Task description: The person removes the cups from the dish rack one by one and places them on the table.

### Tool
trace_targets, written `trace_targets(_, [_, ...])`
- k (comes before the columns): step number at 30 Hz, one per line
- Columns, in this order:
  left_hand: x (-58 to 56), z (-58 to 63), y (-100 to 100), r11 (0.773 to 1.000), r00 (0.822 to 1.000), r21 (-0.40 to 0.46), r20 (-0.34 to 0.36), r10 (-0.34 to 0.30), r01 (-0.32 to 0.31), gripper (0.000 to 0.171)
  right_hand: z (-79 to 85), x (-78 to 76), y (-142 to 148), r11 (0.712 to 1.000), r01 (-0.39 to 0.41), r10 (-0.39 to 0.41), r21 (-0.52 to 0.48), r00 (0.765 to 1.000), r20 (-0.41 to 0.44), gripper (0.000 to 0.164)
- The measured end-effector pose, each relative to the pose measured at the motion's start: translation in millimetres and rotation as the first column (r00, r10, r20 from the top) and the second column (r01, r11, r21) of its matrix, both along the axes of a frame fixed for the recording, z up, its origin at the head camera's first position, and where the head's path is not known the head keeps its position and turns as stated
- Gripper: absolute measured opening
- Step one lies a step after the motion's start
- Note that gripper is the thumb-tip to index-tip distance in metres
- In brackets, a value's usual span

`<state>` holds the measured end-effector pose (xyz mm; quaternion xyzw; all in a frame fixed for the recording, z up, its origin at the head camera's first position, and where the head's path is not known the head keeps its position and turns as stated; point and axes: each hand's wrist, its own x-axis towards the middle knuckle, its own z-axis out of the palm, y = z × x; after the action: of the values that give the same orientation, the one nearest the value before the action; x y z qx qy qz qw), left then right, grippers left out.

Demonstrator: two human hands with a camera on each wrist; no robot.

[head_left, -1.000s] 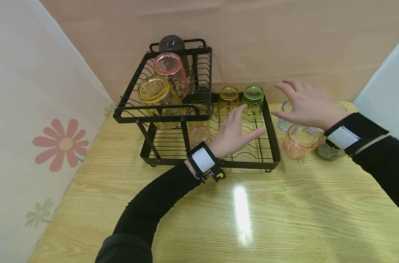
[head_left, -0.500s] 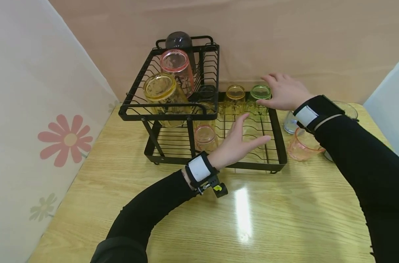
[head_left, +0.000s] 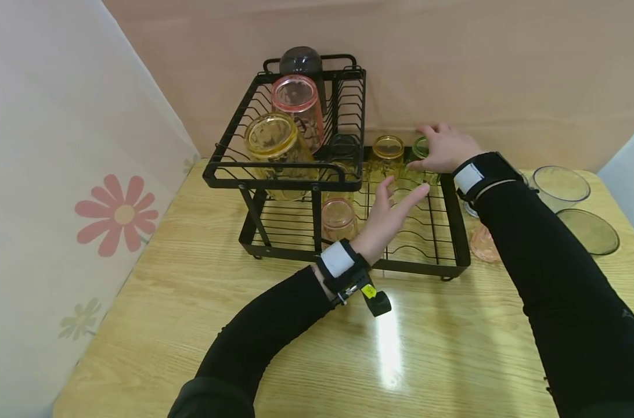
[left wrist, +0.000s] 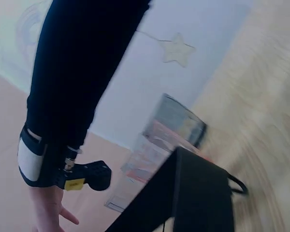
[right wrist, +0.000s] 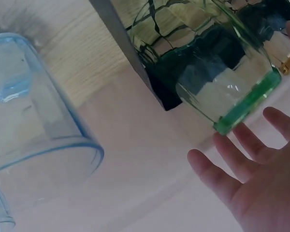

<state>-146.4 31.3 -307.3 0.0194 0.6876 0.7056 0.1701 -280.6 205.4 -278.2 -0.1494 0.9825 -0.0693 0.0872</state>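
At the back right of the black dish rack [head_left: 421, 268], my right hand [head_left: 447, 150] is at an upside-down green glass [head_left: 420, 147]. In the right wrist view, its spread fingers lie beside the green-rimmed base; contact is hard to tell. An upside-down amber glass [head_left: 388, 148] stands just left of the green one. Over the rack's front middle, my left hand [head_left: 385, 226] has thumb and fingers apart, holding nothing. Nearest to it is a small upside-down pink glass [head_left: 339, 216]. The left wrist view shows this hand only partly.
The rack's upper tier bears large upside-down yellow [head_left: 272, 136], pink [head_left: 297, 96] and dark [head_left: 301, 61] glasses. Right of the rack, beyond my right forearm, are a peach glass [head_left: 484, 245], a clear glass [head_left: 559, 188] and a grey-green glass [head_left: 589, 232]. A wall stands behind.
My right hand has moved left from above the loose glasses to the green glass in the rack. The left hand stays over the rack, its thumb slightly raised. The head view has shifted a little.
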Motion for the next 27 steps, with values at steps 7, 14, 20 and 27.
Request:
trace_targets(7, [-12.7,2.4,17.3,0.973,0.983,0.166,0.114,0.141,-0.159,0.077,-10.2,3.9,-0.9,1.0,0.026,-0.026,0.0,1.0,0.018,0.08])
trace_targets(14, [-20.6,0.5,26.6,0.913,0.951,0.282,0.179,0.252,-0.295,0.073,-22.9,3.6,-7.6,0.993,0.103,-0.104,-0.052,0.994,-0.023,0.073])
trace_targets(20, [-24.3,-0.1,25.7,0.842,0.919,0.375,0.23,0.32,-0.387,0.056,-32.9,-1.7,-12.4,0.983,0.152,-0.156,-0.102,0.987,-0.041,0.074])
trace_targets(27, [-24.0,-2.3,26.3,0.82,0.907,0.396,0.256,0.334,-0.413,0.053,-32.1,-3.1,-10.7,0.988,0.135,-0.136,-0.069,0.991,-0.001,0.073])
